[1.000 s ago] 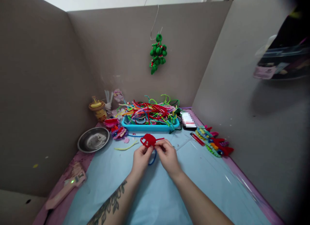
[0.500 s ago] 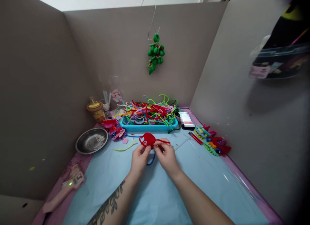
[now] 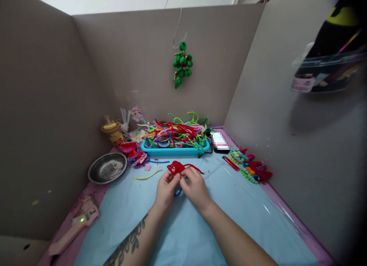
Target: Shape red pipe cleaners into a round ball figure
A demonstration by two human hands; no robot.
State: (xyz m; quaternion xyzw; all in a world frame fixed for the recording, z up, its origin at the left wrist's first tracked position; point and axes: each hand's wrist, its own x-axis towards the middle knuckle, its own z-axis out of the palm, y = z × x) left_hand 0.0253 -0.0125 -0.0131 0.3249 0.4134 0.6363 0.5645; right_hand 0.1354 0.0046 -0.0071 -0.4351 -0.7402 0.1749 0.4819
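tray [image 3: 175, 152] behind left hand [image 3: 165, 188], right hand [image 3: 196, 187] | bowl [image 3: 98, 170] left | phone [image 3: 220, 143] right

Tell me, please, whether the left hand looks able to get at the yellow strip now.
Probably yes: the yellow strip lies on the blue sheet near the left hand, with nothing visible between them, though that hand holds the red piece.

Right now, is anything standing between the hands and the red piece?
Nothing visible is. The left hand pinches the red piece at its near side, and the right hand is right against its lower edge. A blue loop shows below; whether it joins the piece is hidden.
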